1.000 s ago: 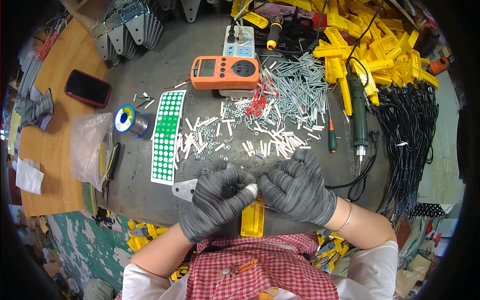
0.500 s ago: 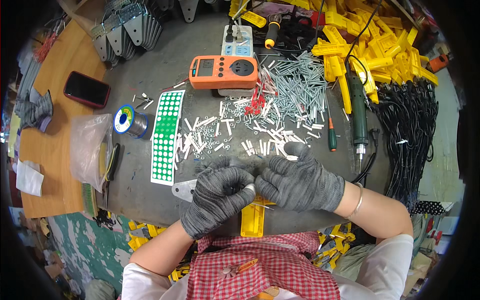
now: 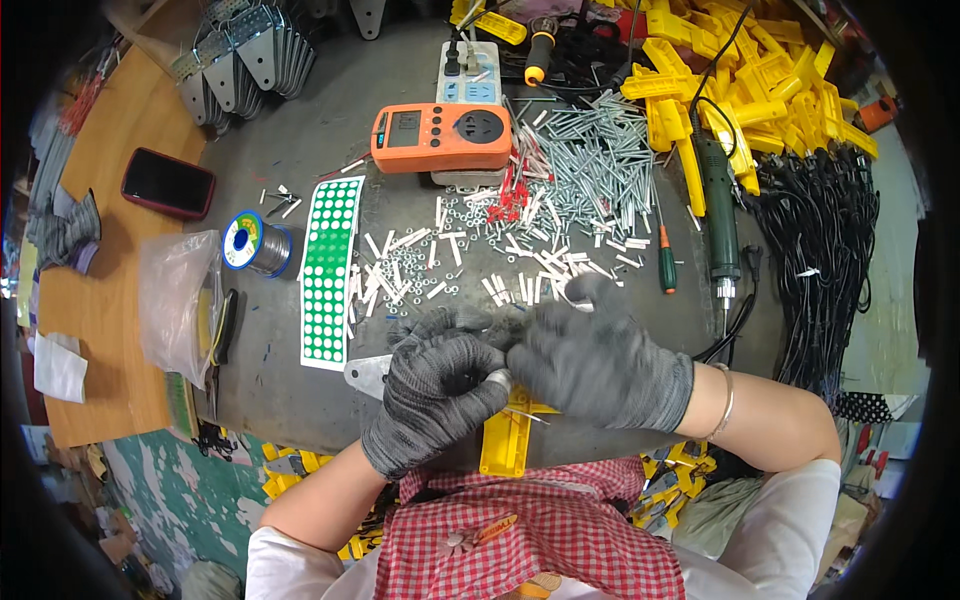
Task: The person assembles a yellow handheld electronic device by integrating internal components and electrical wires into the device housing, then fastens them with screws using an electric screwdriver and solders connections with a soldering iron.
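Observation:
My left hand [image 3: 440, 395], in a dark grey knit glove, is closed with thumb and fingertips pressed together; what it pinches is hidden. Touching or nearly touching its fingertips, my right hand [image 3: 605, 365] wears a matching glove and is smeared by motion. Its fingers look bunched, and anything between them is too small to make out. Below the hands lies a yellow plastic part [image 3: 505, 445], its upper end covered by them. A thin metal rod [image 3: 530, 416] sticks out over this part. The rounded end of a grey metal plate [image 3: 368, 375] shows left of my left hand.
Ahead lie loose nuts [image 3: 405, 265], white sleeves [image 3: 548, 265] and a heap of screws [image 3: 600, 160]. An orange meter [image 3: 440, 140] stands behind them. Solder spool [image 3: 255, 243] and green-white sticker sheet [image 3: 330, 270] are left; screwdriver [image 3: 667, 260], power driver [image 3: 718, 220] and black cables [image 3: 815, 270] right.
My right hand has shifted slightly and blurred, its fingers still at the left fingertips. My left hand keeps its grip. The whole view has moved a little.

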A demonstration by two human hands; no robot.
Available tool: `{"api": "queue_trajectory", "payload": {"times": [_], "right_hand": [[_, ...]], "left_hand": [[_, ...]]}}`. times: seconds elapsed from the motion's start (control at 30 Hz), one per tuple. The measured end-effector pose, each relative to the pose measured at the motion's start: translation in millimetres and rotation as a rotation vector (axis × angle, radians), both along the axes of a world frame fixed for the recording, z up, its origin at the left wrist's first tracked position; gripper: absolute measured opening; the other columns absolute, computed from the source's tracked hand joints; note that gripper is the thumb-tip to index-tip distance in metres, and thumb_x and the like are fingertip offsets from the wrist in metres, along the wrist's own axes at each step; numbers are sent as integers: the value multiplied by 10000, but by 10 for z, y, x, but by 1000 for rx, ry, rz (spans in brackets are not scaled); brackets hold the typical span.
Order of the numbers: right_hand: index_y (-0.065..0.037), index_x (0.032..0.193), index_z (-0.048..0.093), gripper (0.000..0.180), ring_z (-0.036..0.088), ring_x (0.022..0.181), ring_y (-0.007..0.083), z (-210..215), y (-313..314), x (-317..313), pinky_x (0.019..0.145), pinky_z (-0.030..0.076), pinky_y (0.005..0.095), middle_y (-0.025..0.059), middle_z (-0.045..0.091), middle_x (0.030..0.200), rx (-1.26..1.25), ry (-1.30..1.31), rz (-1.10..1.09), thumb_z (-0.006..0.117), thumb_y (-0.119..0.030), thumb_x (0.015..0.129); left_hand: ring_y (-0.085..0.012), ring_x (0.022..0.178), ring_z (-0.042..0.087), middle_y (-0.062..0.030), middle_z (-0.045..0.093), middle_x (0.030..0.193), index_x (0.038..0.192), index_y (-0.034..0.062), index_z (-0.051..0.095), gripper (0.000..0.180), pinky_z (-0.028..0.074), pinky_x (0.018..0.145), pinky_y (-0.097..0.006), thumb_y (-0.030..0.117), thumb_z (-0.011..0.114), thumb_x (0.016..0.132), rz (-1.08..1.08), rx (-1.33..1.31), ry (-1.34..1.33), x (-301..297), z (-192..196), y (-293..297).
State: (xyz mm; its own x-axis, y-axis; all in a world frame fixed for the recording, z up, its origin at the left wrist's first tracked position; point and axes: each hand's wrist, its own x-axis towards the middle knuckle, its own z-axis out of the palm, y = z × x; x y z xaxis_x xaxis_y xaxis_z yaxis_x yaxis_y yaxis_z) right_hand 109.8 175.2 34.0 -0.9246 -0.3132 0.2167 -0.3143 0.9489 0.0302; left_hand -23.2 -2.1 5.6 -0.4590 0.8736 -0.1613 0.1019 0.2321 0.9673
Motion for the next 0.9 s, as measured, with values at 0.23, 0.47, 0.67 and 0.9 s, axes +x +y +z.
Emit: {"api": "queue_trajectory", "payload": {"times": [0.23,0.47,0.67,0.9], "right_hand": [[-148,1255,622,372,654,978,286,226,23,-97,819,492,444,107,680,1047,-149,-180,48,570,-274,909],[-135,998,695,204,613,854,299,-67,205,-85,791,483,445,99,662,874,-555,-238,-112,628,-285,879],[-131,935,703,175,618,871,310,-173,273,-81,793,489,447,102,648,862,-675,-290,-175,711,-270,831],[-143,1003,712,165,617,963,275,-83,16,336,854,464,440,45,657,973,-890,39,-264,684,-218,860]], "left_hand": [[-245,786,663,-85,685,808,866,59,696,139,479,910,-391,157,750,783,-118,146,333,-22,-27,-11],[-294,1096,565,-64,689,1102,975,101,705,279,397,1001,-438,165,780,713,-169,72,692,27,297,-46],[-222,1175,564,51,710,1098,1088,238,692,296,317,875,-573,260,615,804,-403,85,1220,268,167,-225],[-200,970,608,56,703,989,1025,258,705,276,316,878,-525,248,695,749,-448,179,1201,124,-24,-241]]}}
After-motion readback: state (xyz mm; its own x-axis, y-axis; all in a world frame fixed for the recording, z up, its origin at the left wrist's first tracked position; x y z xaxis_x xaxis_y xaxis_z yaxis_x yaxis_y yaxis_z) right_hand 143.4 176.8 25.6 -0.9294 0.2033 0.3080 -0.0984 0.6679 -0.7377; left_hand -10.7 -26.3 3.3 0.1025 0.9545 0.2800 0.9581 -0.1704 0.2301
